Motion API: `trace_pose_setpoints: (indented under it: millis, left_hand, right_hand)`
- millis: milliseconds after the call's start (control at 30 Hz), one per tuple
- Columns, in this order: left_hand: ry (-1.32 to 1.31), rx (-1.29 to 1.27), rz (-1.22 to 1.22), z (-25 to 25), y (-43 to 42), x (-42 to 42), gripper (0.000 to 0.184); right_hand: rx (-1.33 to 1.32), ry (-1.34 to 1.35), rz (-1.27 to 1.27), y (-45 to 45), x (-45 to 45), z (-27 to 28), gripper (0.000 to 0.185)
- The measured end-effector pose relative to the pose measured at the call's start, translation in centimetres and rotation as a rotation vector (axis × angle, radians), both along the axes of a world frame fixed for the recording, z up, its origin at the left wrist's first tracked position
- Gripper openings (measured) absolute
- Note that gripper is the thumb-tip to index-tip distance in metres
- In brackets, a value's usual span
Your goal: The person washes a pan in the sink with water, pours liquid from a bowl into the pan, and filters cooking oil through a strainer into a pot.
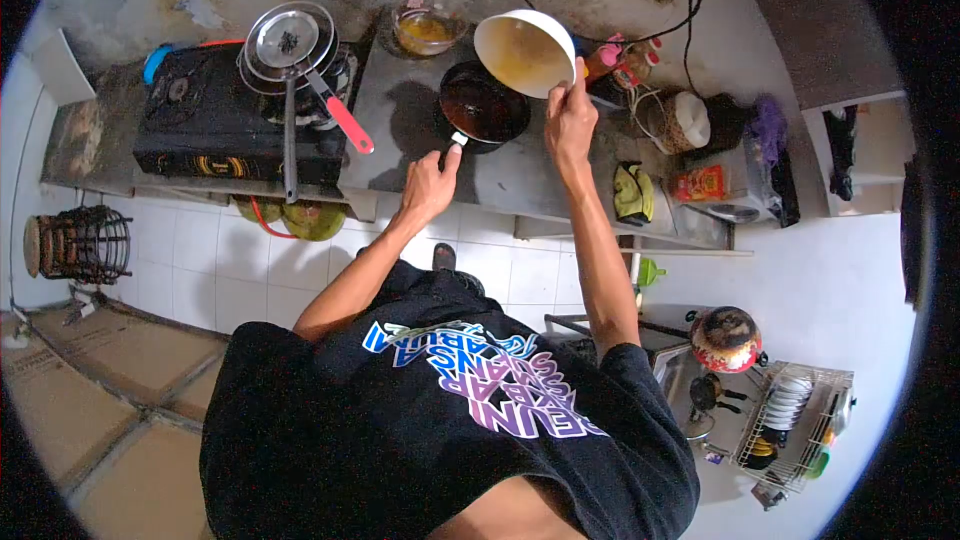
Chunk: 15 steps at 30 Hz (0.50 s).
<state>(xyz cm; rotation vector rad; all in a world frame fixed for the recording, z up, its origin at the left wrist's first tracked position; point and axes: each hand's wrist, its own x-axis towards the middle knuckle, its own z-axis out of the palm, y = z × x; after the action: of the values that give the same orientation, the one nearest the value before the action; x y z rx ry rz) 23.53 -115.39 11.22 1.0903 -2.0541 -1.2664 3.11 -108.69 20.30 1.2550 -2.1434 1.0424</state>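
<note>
My left hand point(430, 187) is closed round the handle of a small dark frying pan point(484, 108) on the grey counter; only the handle's white end by the pan shows clearly. With my right hand point(571, 120) I grip the rim of a white bowl point(527, 52), raised and tilted beside the pan's upper right edge. Yellowish liquid coats the inside of the bowl. Dark, shiny contents cover the pan's bottom. Behind the pan stands a clear glass bowl point(424, 28) with something yellow in it.
To the left, a black gas stove point(235, 115) carries strainers point(289, 44) and a red-handled utensil point(348, 124). On the right of the counter point(385, 155) lie a yellow-green cloth point(633, 192) and an orange packet point(700, 183). A dish rack point(800, 420) stands at lower right.
</note>
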Motion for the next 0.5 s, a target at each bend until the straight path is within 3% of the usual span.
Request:
trace_pose_setpoints:
  millis: [267,367,500]
  left_hand:
    - [0.023,0.035,-0.005,0.9,0.0,0.2,0.06]
    - [0.005,0.048,-0.012,1.0,-0.1,0.3,0.06]
    - [0.011,0.033,-0.021,0.3,-0.1,0.3,0.061]
  right_hand:
    - [0.085,-0.122,0.086,0.6,1.3,0.0,0.055]
    - [0.022,0.073,0.076,0.6,1.0,-1.5,0.053]
    - [0.031,-0.22,-0.025,0.6,1.9,-1.3,0.043]
